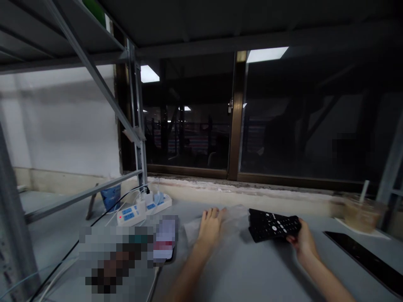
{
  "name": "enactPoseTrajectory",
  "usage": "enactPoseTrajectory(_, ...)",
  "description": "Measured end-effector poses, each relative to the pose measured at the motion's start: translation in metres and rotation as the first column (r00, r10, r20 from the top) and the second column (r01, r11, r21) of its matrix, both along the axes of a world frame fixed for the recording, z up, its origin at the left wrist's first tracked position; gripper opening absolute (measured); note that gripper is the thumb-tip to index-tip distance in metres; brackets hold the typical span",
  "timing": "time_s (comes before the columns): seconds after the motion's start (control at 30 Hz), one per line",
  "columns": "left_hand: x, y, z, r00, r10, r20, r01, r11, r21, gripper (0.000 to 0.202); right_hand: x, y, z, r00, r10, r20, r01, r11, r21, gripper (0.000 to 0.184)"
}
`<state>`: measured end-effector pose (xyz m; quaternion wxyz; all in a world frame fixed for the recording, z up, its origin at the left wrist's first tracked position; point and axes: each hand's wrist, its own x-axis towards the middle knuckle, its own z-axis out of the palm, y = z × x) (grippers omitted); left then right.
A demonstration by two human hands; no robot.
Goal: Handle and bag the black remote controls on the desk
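Observation:
My right hand [304, 241] is closed round the right end of what look like black remote controls [273, 226], with white and grey buttons facing up. They overlap like a fan, held just above the grey tabletop; how many there are I cannot tell. Over a crumpled clear plastic bag [236, 216] lies my left hand [210, 226], palm down, its fingers stretched forward and the thumb apart. Slight blur hides how firmly it touches the plastic. Left of that hand, a phone [165, 239] with a lit, pixelated screen lies with a cable at its lower end.
A white power strip [134, 216] with plugs and cables sits at the back left, beside a blue packet [111, 197]. On the right are a dark flat slab-like device [362, 258] and a drink cup with a straw [362, 214]. Metal shelf posts [141, 155] frame the table before a window.

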<state>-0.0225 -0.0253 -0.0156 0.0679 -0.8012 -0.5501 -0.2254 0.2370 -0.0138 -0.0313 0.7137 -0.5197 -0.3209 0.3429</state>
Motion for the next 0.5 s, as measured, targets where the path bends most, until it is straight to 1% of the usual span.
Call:
enactPoseTrajectory(0.1, 0.002, -0.005, 0.005, 0.999, -0.017, 0.042, 0.019, 0.999, -0.039, 0.052, -0.009, -0.003, 0.004, 0.996, 0.008, -0.088, -0.012, 0.999, -0.050, 0.021)
enactPoseTrajectory(0.2, 0.003, -0.009, 0.009, 0.997, -0.028, 0.076, 0.038, 0.991, -0.131, 0.054, -0.017, -0.006, 0.006, 0.991, 0.014, -0.137, -0.029, 0.994, -0.105, 0.022)
enactPoseTrajectory(0.27, 0.001, -0.011, 0.009, 0.998, -0.028, 0.064, 0.040, 0.977, -0.210, 0.055, -0.022, -0.009, 0.006, 0.988, 0.023, -0.155, -0.048, 0.986, -0.162, 0.023)
enactPoseTrajectory(0.37, -0.005, -0.010, 0.004, 0.998, -0.066, 0.009, 0.066, 0.948, -0.311, 0.058, -0.027, -0.014, 0.008, 0.990, 0.059, -0.127, -0.087, 0.969, -0.231, 0.026)
enactPoseTrajectory(0.43, -0.008, -0.008, -0.002, 0.994, -0.105, -0.008, 0.095, 0.932, -0.349, 0.060, -0.030, -0.017, 0.011, 0.991, 0.086, -0.103, -0.108, 0.965, -0.237, 0.029)
enactPoseTrajectory(0.5, -0.011, -0.005, -0.007, 0.993, -0.120, -0.011, 0.107, 0.921, -0.376, 0.061, -0.033, -0.020, 0.014, 0.986, 0.121, -0.115, -0.143, 0.966, -0.215, 0.031)
